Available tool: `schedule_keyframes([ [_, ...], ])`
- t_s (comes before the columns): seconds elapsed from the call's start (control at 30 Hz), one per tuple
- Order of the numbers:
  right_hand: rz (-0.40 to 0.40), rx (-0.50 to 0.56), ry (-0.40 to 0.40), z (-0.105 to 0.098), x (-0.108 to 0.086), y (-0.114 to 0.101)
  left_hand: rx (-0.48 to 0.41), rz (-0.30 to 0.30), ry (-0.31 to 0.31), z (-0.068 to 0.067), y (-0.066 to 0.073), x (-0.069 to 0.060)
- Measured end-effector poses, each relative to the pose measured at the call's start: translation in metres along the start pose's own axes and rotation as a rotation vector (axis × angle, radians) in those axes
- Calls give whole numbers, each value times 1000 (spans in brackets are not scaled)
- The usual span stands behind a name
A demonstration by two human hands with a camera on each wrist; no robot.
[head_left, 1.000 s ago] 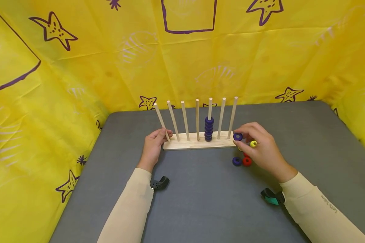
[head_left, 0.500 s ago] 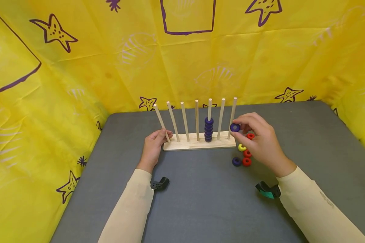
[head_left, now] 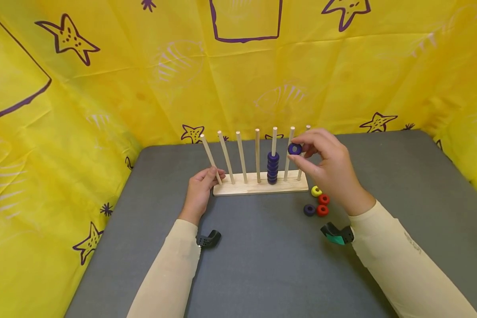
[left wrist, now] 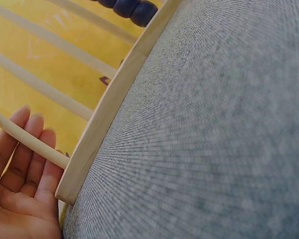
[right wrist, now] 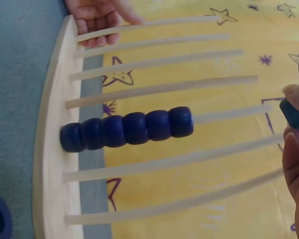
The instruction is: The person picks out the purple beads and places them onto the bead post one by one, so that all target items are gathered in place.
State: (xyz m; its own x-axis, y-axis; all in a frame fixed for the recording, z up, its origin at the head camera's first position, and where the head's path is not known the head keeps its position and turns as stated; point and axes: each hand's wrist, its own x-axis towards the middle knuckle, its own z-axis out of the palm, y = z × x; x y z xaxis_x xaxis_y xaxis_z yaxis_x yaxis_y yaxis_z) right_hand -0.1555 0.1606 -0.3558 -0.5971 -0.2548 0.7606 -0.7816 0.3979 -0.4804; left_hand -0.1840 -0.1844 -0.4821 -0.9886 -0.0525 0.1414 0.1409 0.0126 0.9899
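Observation:
A wooden peg rack (head_left: pixel 242 189) stands on the table with several upright pegs in a row. Dark blue ring beads (head_left: pixel 273 168) are stacked on its third peg from the right, seen side-on in the right wrist view as a bead stack (right wrist: pixel 134 128). My left hand (head_left: pixel 200 187) holds the leftmost peg (left wrist: pixel 35 142) near its base, thumb in front and fingers behind. Between thumb and fingertips my right hand (head_left: pixel 327 161) pinches a blue bead (head_left: pixel 289 149). That bead is raised just in front of the second peg from the right, apart from the stack.
Right of the rack's front corner lie loose beads: a yellow one (head_left: pixel 316 191), a red one (head_left: pixel 323 199), another red bead (head_left: pixel 323 210) and a blue bead (head_left: pixel 309 210). Behind the grey table (head_left: pixel 262 260) hangs a yellow patterned cloth (head_left: pixel 238 79).
My right hand has lifted the blue bead and carried it up and left, away from the loose beads toward the pegs. The left hand and rack have stayed put.

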Motion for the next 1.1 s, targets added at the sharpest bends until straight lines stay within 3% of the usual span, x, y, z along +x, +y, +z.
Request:
schedule_keyframes([
  [0.57, -10, 7, -4, 11, 32, 3, -27, 12, 2, 0, 0, 1],
  [1.1, -24, -33, -17, 21, 48, -2, -11, 10, -9, 0, -1, 1],
])
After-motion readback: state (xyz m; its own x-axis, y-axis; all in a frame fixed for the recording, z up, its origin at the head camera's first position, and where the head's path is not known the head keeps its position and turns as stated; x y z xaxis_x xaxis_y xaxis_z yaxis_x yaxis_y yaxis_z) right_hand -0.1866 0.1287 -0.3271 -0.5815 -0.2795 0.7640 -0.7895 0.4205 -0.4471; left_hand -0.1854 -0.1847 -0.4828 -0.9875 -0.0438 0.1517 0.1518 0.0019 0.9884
